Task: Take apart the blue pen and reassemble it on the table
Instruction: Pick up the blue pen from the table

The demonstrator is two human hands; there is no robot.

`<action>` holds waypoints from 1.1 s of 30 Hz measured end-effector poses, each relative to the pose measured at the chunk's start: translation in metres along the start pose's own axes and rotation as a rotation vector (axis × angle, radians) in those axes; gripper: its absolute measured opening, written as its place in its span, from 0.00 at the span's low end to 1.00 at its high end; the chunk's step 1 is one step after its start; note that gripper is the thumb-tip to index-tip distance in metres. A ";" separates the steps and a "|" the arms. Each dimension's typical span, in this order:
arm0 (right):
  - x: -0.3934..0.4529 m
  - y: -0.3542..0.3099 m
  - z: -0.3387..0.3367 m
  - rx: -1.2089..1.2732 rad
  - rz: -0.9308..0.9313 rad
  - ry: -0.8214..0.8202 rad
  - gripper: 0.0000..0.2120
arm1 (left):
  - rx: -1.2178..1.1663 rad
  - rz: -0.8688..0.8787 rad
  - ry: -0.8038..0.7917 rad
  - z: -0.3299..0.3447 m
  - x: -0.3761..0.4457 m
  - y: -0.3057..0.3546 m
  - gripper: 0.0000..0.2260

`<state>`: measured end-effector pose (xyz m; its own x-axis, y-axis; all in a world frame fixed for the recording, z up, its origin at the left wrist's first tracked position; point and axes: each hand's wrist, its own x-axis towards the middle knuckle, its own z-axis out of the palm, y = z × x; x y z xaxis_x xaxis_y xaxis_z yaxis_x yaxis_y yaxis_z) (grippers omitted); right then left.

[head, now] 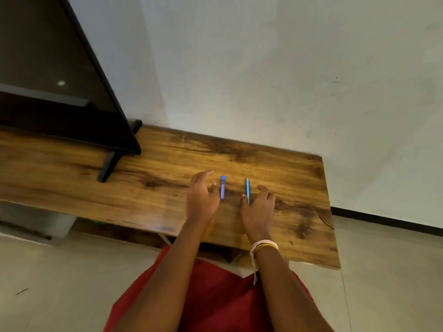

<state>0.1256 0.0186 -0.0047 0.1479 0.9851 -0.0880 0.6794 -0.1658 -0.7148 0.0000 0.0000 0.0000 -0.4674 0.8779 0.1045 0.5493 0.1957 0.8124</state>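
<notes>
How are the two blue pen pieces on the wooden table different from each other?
The left pen piece looks darker, violet-blue, with a brighter blue block at its far end; the right pen piece is light cyan throughout. The left piece lies beside the left hand; the right piece lies at the fingers of the right hand. Both lie on the table, roughly parallel, pointing away from the person.

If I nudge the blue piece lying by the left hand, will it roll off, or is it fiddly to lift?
The left blue pen piece looks slim and rigid, so it probably stays straight when lifted. If round, it may roll sideways on the smooth wooden table; its section is too blurred to tell. It seems light and lies flat, so the left hand likely needs a fingertip pinch.
</notes>
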 end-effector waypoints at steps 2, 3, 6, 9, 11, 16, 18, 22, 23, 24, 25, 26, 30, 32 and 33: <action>0.010 0.003 0.005 -0.035 0.068 -0.041 0.25 | 0.013 -0.043 0.014 0.005 0.005 -0.009 0.15; 0.015 0.004 0.007 -0.059 0.097 -0.067 0.24 | 0.020 -0.069 0.003 0.007 0.007 -0.012 0.14; 0.028 0.009 0.009 -0.088 0.123 -0.088 0.22 | -0.108 -0.146 -0.051 0.012 0.022 -0.015 0.13; 0.035 0.008 0.007 -0.109 0.097 -0.084 0.19 | -0.315 -0.301 -0.085 0.014 0.033 -0.014 0.10; 0.039 0.008 0.007 -0.110 0.099 -0.088 0.16 | -0.411 -0.406 -0.095 0.013 0.036 -0.015 0.10; 0.048 0.010 0.004 0.010 0.157 -0.110 0.08 | -0.572 -0.526 -0.125 0.007 0.043 -0.014 0.09; 0.052 0.006 0.004 0.148 0.228 -0.145 0.04 | -0.606 -0.556 -0.152 0.004 0.045 -0.013 0.09; 0.053 -0.009 0.000 0.735 0.492 -0.383 0.03 | -0.635 -0.578 -0.192 0.000 0.046 -0.009 0.08; 0.052 -0.011 -0.001 0.868 0.530 -0.424 0.03 | -0.656 -0.586 -0.209 -0.001 0.045 -0.007 0.08; 0.051 -0.013 -0.003 0.973 0.552 -0.447 0.03 | -0.686 -0.602 -0.227 -0.001 0.045 -0.004 0.08; 0.050 -0.013 -0.004 1.055 0.560 -0.457 0.03 | -0.723 -0.623 -0.243 -0.002 0.043 -0.003 0.09; 0.049 -0.014 -0.004 1.117 0.562 -0.456 0.03 | -0.765 -0.650 -0.257 -0.002 0.042 -0.001 0.09; 0.048 -0.013 -0.006 1.266 0.575 -0.407 0.01 | -0.922 -0.738 -0.329 -0.001 0.040 0.000 0.11; 0.048 -0.011 -0.007 1.307 0.584 -0.375 0.03 | -1.012 -0.773 -0.355 0.000 0.039 -0.001 0.10; 0.048 -0.010 -0.007 1.312 0.583 -0.364 0.04 | -1.053 -0.789 -0.369 0.001 0.038 -0.001 0.10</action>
<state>0.1307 0.0668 0.0036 -0.1532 0.7855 -0.5996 -0.5600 -0.5689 -0.6023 -0.0178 0.0340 0.0025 -0.1069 0.7859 -0.6091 -0.6350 0.4174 0.6500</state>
